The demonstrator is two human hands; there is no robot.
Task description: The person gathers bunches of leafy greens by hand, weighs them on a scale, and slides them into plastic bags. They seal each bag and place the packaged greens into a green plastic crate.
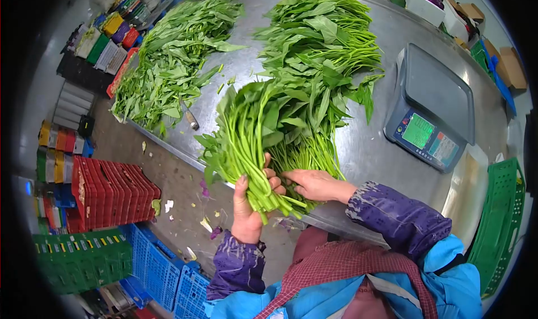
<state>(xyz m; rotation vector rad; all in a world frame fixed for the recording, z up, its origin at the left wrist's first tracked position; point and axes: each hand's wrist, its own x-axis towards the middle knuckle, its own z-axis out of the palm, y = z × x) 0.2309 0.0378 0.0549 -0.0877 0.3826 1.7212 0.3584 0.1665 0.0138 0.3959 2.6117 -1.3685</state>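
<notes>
A bunch of water spinach point(246, 145) is gripped in my left hand point(249, 207), its leaves up and its cut stems pointing down past my fingers. Just to the right, my right hand point(316, 184) rests against the stem ends of more water spinach point(314, 156) lying on the metal table. Its fingers are bent and close together; whether they pinch a stem is hard to make out. Behind it, a large pile of water spinach point(322, 36) spreads across the table point(370, 145).
A digital scale point(431, 106) stands on the right. Loose leafy greens point(174, 61) cover the table's left side, with a knife point(190, 117) near them. Red crates point(112, 193), blue crates point(151, 268) and a green crate point(84, 260) sit lower left; another green crate point(496, 223) is at right.
</notes>
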